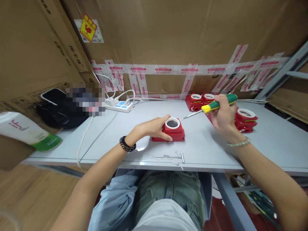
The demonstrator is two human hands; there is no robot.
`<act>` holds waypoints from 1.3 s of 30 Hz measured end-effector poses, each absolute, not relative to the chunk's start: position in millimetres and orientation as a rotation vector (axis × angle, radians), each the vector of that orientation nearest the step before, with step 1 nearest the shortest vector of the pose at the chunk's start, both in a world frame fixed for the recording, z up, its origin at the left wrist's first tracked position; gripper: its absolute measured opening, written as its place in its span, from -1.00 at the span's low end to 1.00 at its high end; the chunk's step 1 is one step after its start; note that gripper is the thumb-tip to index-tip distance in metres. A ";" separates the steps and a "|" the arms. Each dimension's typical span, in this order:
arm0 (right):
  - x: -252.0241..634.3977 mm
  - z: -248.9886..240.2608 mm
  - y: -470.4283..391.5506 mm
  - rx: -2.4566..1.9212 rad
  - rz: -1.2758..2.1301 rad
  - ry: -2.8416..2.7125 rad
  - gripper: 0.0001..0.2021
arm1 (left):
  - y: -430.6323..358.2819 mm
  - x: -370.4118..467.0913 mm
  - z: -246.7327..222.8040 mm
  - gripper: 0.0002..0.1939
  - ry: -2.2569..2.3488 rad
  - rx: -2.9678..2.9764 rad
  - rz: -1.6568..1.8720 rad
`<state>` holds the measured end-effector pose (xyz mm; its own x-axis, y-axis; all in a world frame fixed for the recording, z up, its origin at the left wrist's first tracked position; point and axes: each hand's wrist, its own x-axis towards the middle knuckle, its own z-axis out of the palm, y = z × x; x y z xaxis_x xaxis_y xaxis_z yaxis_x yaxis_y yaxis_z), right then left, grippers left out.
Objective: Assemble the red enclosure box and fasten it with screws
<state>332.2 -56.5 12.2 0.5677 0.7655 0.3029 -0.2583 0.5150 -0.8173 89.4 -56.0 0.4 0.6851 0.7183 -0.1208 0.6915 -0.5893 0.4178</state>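
On the table in front of me sits a red housing (176, 136) with a white ring around a dark round window on top. My left hand (158, 127) grips its left side, thumb along the front and fingers behind. Raised to the right, my right hand (225, 115) is wrapped around the green and yellow handle of a screwdriver (209, 106). Its shaft points left, and the tip is apart from the housing, a little to its right. Near the table's front edge lie a T-shaped metal tool (182, 157) and several small screws (166, 155).
More red housings (196, 103) stand at the back and right, some partly behind my right hand. A white power strip (122, 106) with plugs and cables lies at the back left. A phone (53, 96), a dark bag (60, 115) and a green-capped tube (29, 131) are farther left.
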 end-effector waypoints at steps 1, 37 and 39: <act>333.5 10.1 -52.6 -0.807 0.686 -0.711 -0.81 | -56.1 89.4 0.2 -0.31 1.097 2.458 0.081; 320.6 6.0 -39.5 -1.021 0.382 -1.147 -0.83 | -59.6 89.0 -1.5 -0.36 1.065 2.444 0.114; 315.9 13.7 -42.1 -1.050 0.235 -1.291 -0.79 | -58.9 89.0 -1.8 -0.35 1.057 2.451 0.121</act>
